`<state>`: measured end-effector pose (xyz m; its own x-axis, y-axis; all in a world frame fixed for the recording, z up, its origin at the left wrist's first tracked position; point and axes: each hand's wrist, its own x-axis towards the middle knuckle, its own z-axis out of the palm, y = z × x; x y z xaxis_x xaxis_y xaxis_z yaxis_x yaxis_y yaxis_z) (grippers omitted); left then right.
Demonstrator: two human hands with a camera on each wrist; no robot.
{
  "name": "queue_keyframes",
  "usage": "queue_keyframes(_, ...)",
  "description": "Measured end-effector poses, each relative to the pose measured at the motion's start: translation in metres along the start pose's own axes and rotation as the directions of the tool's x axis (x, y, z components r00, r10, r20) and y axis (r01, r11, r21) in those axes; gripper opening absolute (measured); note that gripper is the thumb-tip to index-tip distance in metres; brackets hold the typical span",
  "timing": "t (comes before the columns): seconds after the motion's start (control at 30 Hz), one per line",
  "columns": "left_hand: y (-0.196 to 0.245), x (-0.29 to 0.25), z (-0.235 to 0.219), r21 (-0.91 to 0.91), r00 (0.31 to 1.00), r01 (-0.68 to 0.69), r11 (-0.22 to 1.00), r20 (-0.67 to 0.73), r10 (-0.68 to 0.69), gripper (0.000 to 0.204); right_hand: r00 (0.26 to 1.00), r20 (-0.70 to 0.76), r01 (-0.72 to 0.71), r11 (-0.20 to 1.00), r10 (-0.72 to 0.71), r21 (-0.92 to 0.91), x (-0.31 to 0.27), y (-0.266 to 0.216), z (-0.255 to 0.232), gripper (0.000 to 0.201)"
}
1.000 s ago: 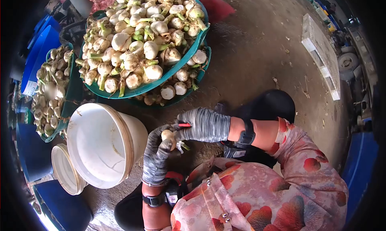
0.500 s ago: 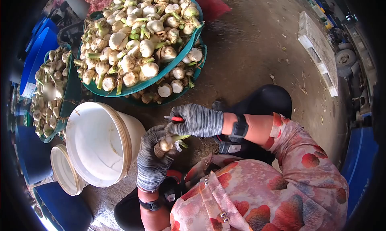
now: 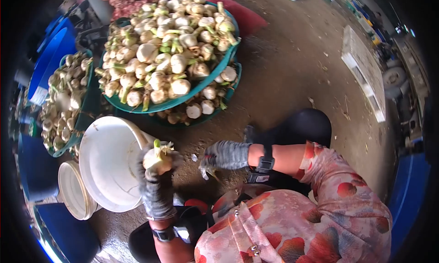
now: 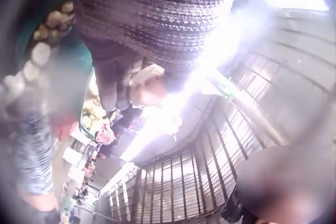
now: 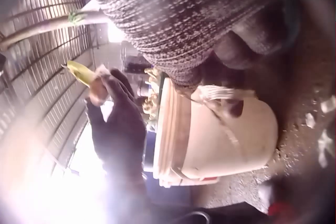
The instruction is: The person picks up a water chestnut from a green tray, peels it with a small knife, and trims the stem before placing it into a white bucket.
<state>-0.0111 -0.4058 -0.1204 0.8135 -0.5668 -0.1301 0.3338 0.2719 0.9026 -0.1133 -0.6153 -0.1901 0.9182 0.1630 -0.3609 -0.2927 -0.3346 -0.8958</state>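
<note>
Over the tipped white bucket (image 3: 107, 164), the gloved left hand (image 3: 155, 180) grips a garlic bulb (image 3: 155, 158), stalk upward, clear of the right hand (image 3: 224, 155), whose fingers curl downward near the ground; whether it holds anything I cannot tell.

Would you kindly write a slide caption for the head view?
Gloved left hand holds a garlic bulb over a white bucket, beside heaped trays.

Bare dirt floor (image 3: 292, 75), scattered debris; white slab (image 3: 363, 66) lying at right; blue containers (image 3: 50, 57) at left edge; corrugated metal roof (image 4: 252, 145) overhead, strong daylight glare through it
</note>
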Motion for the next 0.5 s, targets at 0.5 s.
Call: queue_keyframes(0.5, -0.037, 0.006, 0.017, -0.203, 0.968, 0.25, 0.947, 0.083, -0.237, 0.067, 0.69, -0.607, 0.343, 0.916, -0.394, -0.205, -0.01, -0.063, -0.006, 0.019)
